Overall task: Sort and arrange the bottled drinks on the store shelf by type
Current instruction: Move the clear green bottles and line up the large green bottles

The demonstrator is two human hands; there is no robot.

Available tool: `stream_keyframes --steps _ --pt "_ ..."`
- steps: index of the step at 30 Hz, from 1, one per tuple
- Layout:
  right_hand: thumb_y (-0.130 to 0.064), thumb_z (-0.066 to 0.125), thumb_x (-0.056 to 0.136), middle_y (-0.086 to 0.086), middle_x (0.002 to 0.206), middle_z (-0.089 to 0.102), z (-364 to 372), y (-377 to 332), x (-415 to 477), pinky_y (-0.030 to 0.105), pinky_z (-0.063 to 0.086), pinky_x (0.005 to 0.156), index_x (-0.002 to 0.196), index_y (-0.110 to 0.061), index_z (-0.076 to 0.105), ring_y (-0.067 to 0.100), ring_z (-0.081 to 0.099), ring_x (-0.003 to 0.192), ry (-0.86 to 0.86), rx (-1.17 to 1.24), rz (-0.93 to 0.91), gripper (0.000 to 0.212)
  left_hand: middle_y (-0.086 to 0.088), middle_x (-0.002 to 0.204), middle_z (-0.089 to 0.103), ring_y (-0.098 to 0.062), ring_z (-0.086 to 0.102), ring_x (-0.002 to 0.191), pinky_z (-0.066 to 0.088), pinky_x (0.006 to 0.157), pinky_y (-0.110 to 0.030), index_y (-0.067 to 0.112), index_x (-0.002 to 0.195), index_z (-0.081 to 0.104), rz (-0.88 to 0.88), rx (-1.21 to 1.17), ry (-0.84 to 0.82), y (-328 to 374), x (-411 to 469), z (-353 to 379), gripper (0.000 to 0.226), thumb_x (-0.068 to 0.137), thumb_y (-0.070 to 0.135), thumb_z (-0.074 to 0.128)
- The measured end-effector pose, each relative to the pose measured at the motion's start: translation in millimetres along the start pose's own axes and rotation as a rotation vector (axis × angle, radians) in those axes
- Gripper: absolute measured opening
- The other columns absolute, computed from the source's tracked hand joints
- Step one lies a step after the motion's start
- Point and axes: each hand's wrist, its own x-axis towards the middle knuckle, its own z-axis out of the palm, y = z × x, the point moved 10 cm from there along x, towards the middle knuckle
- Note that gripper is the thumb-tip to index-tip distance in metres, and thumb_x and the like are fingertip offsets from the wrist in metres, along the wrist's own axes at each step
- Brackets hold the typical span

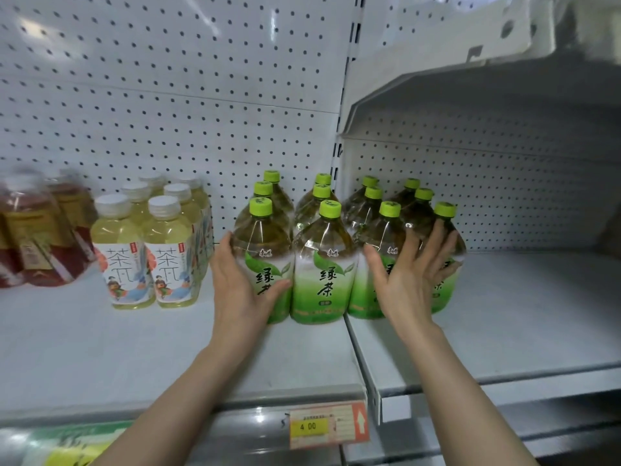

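Observation:
Several green tea bottles [321, 264] with lime caps and green labels stand in rows at the middle of the white shelf [100, 348]. My left hand [242, 287] wraps around the front-left green tea bottle [260, 240], thumb across its label. My right hand [408, 277] lies flat with spread fingers against the two front-right green tea bottles [386, 243]. To the left stand several pale yellow tea bottles [148, 250] with white caps and illustrated labels. At the far left edge are blurred red-brown tea bottles [37, 237].
A white pegboard [168, 95] backs the shelf. The right shelf section [521, 314] lies under a higher shelf [487, 89]. A price tag [327, 425] reading 4.00 hangs on the front rail. Green packaging [67, 442] shows on the level below.

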Motion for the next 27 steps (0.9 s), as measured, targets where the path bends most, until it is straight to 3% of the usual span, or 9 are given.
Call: stream_keyframes --steps 3,9,13,16,18,22,27 --pt "-0.079 0.022 0.086 0.023 0.161 0.004 0.6 -0.3 -0.6 0.073 0.007 0.109 0.142 -0.008 0.040 0.042 -0.007 0.148 -0.006 -0.049 0.009 0.092 -0.012 0.152 0.024 -0.016 0.023 0.140 0.015 0.112 -0.023 0.009 0.151 0.011 0.002 0.006 -0.017 -0.4 -1.1 -1.4 0.114 0.067 0.032 0.086" --pt "-0.079 0.022 0.087 0.020 0.162 0.003 -9.5 -3.2 -3.3 0.069 0.010 0.111 0.146 -0.011 0.034 0.040 -0.005 0.148 -0.069 -0.155 0.027 0.091 -0.015 0.155 0.022 -0.022 0.023 0.143 0.014 0.112 -0.021 0.006 0.151 0.008 0.000 0.067 -0.143 -0.1 0.2 -6.0 0.105 0.078 0.032 0.078" --pt "-0.064 0.035 0.093 0.026 0.157 0.017 -26.7 -22.1 -7.5 0.064 0.018 0.113 0.145 -0.005 0.035 0.044 0.009 0.147 -0.055 -0.100 0.036 0.078 -0.011 0.156 0.029 -0.024 0.029 0.143 0.024 0.114 -0.031 0.011 0.154 0.011 0.041 0.160 -0.279 -2.5 0.6 -22.7 0.090 0.087 0.027 0.069" --pt "-0.040 0.044 0.099 0.027 0.150 0.033 -53.4 -66.4 -19.5 0.059 0.029 0.110 0.141 -0.005 0.038 0.042 0.029 0.140 0.082 0.027 -0.076 0.056 -0.007 0.148 0.044 -0.023 0.044 0.133 0.037 0.108 -0.037 0.015 0.150 0.029 0.118 0.212 -0.298 3.2 -0.5 -52.3 0.070 0.090 0.028 0.064" --pt "-0.035 0.044 0.099 0.024 0.144 0.040 -63.8 -104.6 -31.7 0.053 0.034 0.109 0.139 -0.005 0.040 0.038 0.037 0.134 0.123 0.097 -0.170 0.050 -0.004 0.143 0.050 -0.022 0.048 0.129 0.040 0.105 -0.037 0.016 0.146 0.039 0.169 0.252 -0.280 5.5 -1.7 -78.9 0.061 0.092 0.029 0.063" --pt "-0.035 0.045 0.099 0.017 0.140 0.047 -58.6 -190.3 -60.1 0.048 0.034 0.111 0.140 -0.006 0.041 0.032 0.042 0.131 0.053 0.154 -0.342 0.050 -0.001 0.132 0.059 -0.021 0.054 0.122 0.041 0.094 -0.033 0.018 0.135 0.054 0.258 0.350 -0.216 -1.6 -4.8 -152.0 0.046 0.091 0.026 0.064" --pt "-0.035 0.045 0.099 0.016 0.136 0.051 -36.3 -305.4 -107.4 0.044 0.036 0.108 0.138 -0.006 0.045 0.033 0.046 0.126 -0.085 0.190 -0.521 0.049 0.003 0.125 0.062 -0.019 0.060 0.111 0.047 0.089 -0.033 0.021 0.129 0.058 0.280 0.483 -0.121 -38.1 -9.4 -273.5 0.040 0.090 0.025 0.065"
